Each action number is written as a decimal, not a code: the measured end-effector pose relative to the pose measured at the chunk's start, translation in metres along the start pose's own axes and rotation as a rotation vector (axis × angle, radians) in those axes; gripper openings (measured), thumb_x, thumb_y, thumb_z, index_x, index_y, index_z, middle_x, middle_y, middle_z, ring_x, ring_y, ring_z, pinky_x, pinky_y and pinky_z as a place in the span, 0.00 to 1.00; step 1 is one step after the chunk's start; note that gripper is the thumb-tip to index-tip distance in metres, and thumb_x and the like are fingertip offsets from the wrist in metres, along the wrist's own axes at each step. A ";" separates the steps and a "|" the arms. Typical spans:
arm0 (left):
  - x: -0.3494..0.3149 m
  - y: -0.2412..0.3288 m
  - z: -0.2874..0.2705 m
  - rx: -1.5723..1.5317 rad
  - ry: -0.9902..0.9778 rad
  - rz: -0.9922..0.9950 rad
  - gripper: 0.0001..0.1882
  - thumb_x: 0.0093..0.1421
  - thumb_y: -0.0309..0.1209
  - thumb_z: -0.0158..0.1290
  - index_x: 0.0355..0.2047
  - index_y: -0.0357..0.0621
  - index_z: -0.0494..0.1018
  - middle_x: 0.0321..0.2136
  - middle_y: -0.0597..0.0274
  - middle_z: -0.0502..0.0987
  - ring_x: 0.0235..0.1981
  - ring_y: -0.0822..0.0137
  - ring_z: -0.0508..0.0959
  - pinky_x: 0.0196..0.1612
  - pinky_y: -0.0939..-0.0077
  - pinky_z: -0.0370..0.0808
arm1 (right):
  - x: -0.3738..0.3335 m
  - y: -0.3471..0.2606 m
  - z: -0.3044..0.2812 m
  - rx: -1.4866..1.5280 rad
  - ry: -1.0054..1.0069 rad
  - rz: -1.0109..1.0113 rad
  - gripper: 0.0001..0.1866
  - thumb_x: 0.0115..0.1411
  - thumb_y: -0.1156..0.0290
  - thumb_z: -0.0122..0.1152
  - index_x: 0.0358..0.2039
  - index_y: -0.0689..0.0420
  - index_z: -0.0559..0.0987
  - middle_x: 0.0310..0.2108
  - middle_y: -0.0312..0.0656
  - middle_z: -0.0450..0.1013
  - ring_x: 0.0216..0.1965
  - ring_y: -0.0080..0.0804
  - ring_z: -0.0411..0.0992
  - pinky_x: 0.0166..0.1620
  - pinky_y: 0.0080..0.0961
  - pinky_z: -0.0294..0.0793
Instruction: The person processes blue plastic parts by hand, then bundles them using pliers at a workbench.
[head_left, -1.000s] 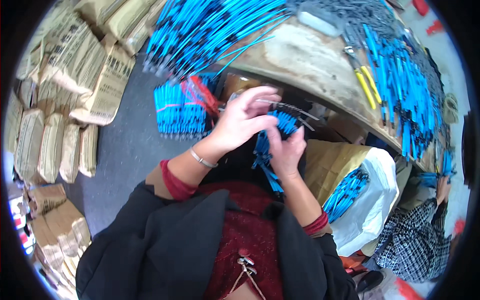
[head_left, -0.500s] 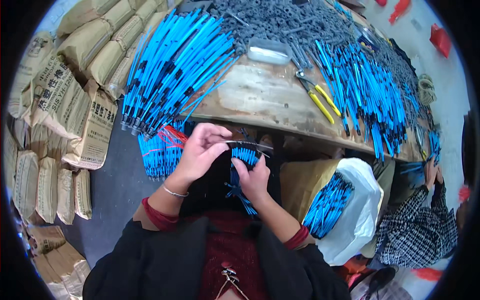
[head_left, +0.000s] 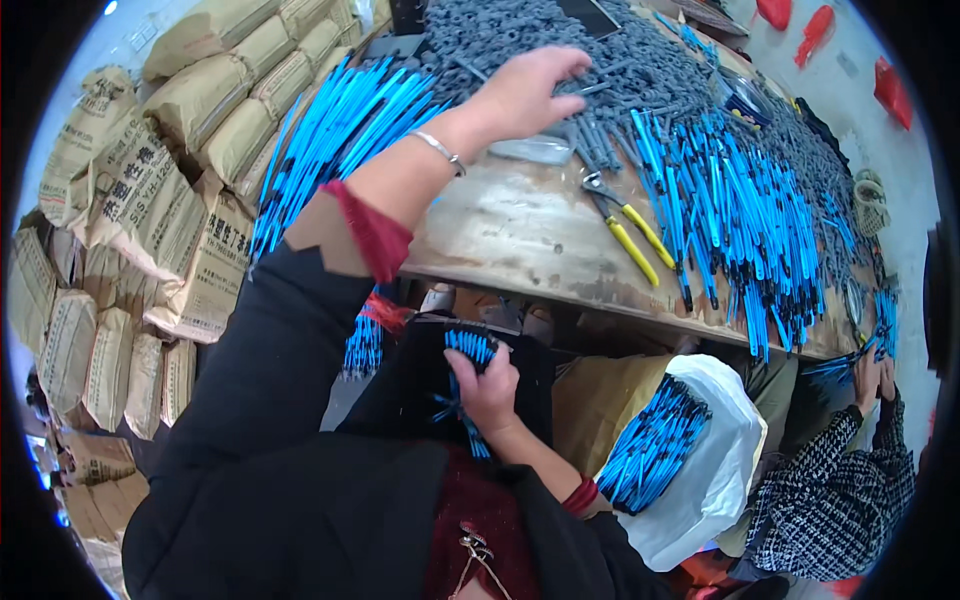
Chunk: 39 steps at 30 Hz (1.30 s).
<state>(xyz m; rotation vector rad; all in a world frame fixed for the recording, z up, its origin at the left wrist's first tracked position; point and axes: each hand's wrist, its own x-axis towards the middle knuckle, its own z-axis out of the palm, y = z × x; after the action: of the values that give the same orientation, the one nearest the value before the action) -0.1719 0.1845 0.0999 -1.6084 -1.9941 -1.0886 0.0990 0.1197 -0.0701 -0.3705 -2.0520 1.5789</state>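
Observation:
My left hand (head_left: 525, 95) is stretched out over the heap of small grey plastic parts (head_left: 510, 38) on the table. Its thumb and fingers are apart, and nothing can be seen held between them. Low in front of my body, my right hand (head_left: 487, 388) is closed around a bundle of thin blue tubes with black ends (head_left: 466, 343). The tube ends point up past the thumb, and more blue lengths hang below the hand. A clear plastic box (head_left: 535, 150) sits under my left wrist, partly covered by it.
Yellow-handled pliers (head_left: 632, 240) lie on the wooden table (head_left: 520, 225). Blue tubes form piles at left (head_left: 345, 125) and right (head_left: 740, 220). A white-lined sack (head_left: 735, 440) holds more tubes. Brown paper sacks (head_left: 120, 180) stack at left. At far right, a co-worker's hands (head_left: 872, 378) handle tubes.
My left hand has left the bundle and moved up and forward over the grey parts. My right hand keeps hold of the tubes, slightly lower. The view has shifted a little.

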 end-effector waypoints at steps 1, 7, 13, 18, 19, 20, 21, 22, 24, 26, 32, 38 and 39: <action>0.009 -0.016 0.014 -0.002 -0.004 0.017 0.24 0.46 0.28 0.57 0.46 0.40 0.67 0.42 0.54 0.72 0.41 0.59 0.74 0.45 0.70 0.71 | 0.002 0.001 -0.001 0.008 -0.018 0.016 0.16 0.50 0.70 0.65 0.34 0.64 0.71 0.24 0.45 0.75 0.25 0.36 0.76 0.29 0.25 0.74; 0.036 -0.089 0.091 0.446 -0.361 0.280 0.19 0.49 0.29 0.51 0.45 0.52 0.70 0.44 0.61 0.72 0.51 0.55 0.66 0.55 0.52 0.60 | 0.005 0.015 -0.006 -0.046 -0.001 -0.146 0.18 0.49 0.69 0.67 0.32 0.65 0.70 0.23 0.47 0.75 0.24 0.39 0.76 0.26 0.27 0.74; 0.057 -0.084 0.117 0.747 -0.688 0.117 0.17 0.53 0.29 0.48 0.44 0.54 0.71 0.47 0.64 0.70 0.54 0.57 0.63 0.56 0.43 0.55 | 0.013 0.015 -0.011 -0.019 0.031 -0.129 0.18 0.49 0.68 0.67 0.33 0.65 0.70 0.22 0.49 0.74 0.24 0.42 0.76 0.26 0.29 0.74; 0.058 -0.088 0.116 0.759 -0.450 -0.019 0.16 0.46 0.29 0.57 0.38 0.53 0.73 0.39 0.62 0.71 0.48 0.59 0.66 0.52 0.45 0.58 | 0.013 0.019 -0.016 -0.007 -0.018 -0.089 0.18 0.48 0.68 0.67 0.33 0.64 0.70 0.23 0.47 0.75 0.24 0.39 0.76 0.27 0.28 0.74; 0.056 -0.088 0.112 0.667 -0.348 0.012 0.16 0.45 0.30 0.57 0.38 0.53 0.72 0.39 0.60 0.70 0.48 0.58 0.67 0.51 0.49 0.60 | 0.012 0.018 -0.016 -0.003 -0.027 -0.060 0.18 0.48 0.68 0.67 0.33 0.64 0.70 0.23 0.47 0.75 0.24 0.39 0.76 0.27 0.28 0.74; 0.057 -0.090 0.099 0.586 -0.245 0.041 0.17 0.44 0.31 0.58 0.37 0.52 0.72 0.38 0.57 0.70 0.47 0.58 0.67 0.49 0.52 0.63 | 0.013 0.016 -0.014 0.010 0.007 -0.069 0.19 0.48 0.67 0.67 0.34 0.65 0.70 0.23 0.47 0.75 0.24 0.39 0.76 0.27 0.28 0.74; 0.063 -0.094 0.091 0.494 -0.111 0.077 0.15 0.48 0.29 0.55 0.39 0.52 0.72 0.38 0.58 0.71 0.42 0.62 0.70 0.43 0.60 0.67 | 0.016 0.014 -0.011 0.025 0.037 -0.079 0.20 0.48 0.67 0.68 0.34 0.65 0.70 0.23 0.47 0.75 0.24 0.39 0.76 0.27 0.28 0.74; 0.061 -0.095 0.088 0.403 0.018 0.102 0.15 0.51 0.27 0.52 0.41 0.52 0.72 0.39 0.60 0.72 0.38 0.66 0.73 0.37 0.68 0.71 | 0.018 0.015 -0.009 0.006 0.009 -0.044 0.20 0.49 0.66 0.67 0.35 0.65 0.70 0.23 0.50 0.73 0.24 0.43 0.75 0.27 0.30 0.74; 0.071 -0.041 0.066 0.341 0.068 0.037 0.09 0.51 0.31 0.52 0.34 0.47 0.73 0.35 0.57 0.74 0.35 0.63 0.74 0.36 0.67 0.71 | 0.015 0.017 -0.014 -0.043 -0.001 0.042 0.20 0.49 0.66 0.66 0.36 0.66 0.69 0.23 0.50 0.73 0.24 0.43 0.75 0.28 0.30 0.74; 0.059 0.013 0.018 0.059 0.133 -0.094 0.08 0.50 0.33 0.53 0.26 0.41 0.72 0.28 0.53 0.76 0.30 0.59 0.75 0.34 0.65 0.70 | 0.011 0.012 -0.012 -0.020 0.001 0.068 0.18 0.49 0.68 0.65 0.36 0.65 0.70 0.24 0.46 0.75 0.25 0.37 0.76 0.31 0.28 0.74; -0.116 0.107 -0.047 -0.626 0.118 -0.586 0.11 0.58 0.33 0.51 0.38 0.42 0.70 0.29 0.62 0.73 0.27 0.72 0.70 0.29 0.84 0.67 | 0.001 -0.001 -0.010 0.060 0.020 0.049 0.16 0.51 0.69 0.64 0.36 0.63 0.71 0.28 0.44 0.76 0.28 0.32 0.75 0.34 0.26 0.73; -0.240 0.117 -0.057 -0.849 0.253 -0.988 0.10 0.62 0.35 0.46 0.37 0.40 0.69 0.27 0.66 0.72 0.25 0.78 0.68 0.27 0.86 0.64 | -0.017 -0.014 0.000 -0.010 0.026 0.029 0.15 0.51 0.68 0.64 0.35 0.61 0.71 0.28 0.43 0.76 0.27 0.30 0.75 0.34 0.25 0.72; -0.251 0.116 -0.056 -0.855 0.264 -0.980 0.10 0.62 0.35 0.46 0.37 0.40 0.69 0.27 0.66 0.72 0.25 0.78 0.68 0.27 0.86 0.64 | -0.018 -0.015 0.003 -0.032 0.033 0.009 0.15 0.51 0.68 0.64 0.35 0.61 0.71 0.27 0.42 0.76 0.27 0.30 0.74 0.34 0.25 0.72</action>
<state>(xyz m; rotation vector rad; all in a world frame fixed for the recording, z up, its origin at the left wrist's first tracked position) -0.0011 -0.0178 0.0024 -0.5343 -2.2671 -2.6004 0.1140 0.1037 -0.0610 -0.4153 -2.0553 1.5374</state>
